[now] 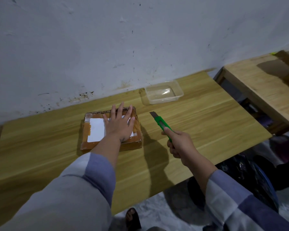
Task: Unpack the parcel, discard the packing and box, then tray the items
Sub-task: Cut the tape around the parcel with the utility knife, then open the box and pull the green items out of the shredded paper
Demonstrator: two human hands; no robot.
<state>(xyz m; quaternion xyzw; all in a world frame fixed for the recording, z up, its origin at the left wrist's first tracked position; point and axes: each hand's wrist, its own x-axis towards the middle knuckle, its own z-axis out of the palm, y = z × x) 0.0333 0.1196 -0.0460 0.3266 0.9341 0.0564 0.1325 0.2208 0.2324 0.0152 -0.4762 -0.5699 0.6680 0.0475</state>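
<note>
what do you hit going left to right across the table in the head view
cardboard parcel with the left hand pressed flat on it → green utility knife held in the right hand → clear plastic tray by the wall, overlapping the knife's span

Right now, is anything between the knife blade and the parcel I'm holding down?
Nothing visible. The green utility knife in the right hand has only bare table between it and the taped parcel. The left hand lies flat on the parcel's top, so keep the cut away from those fingers.
</note>
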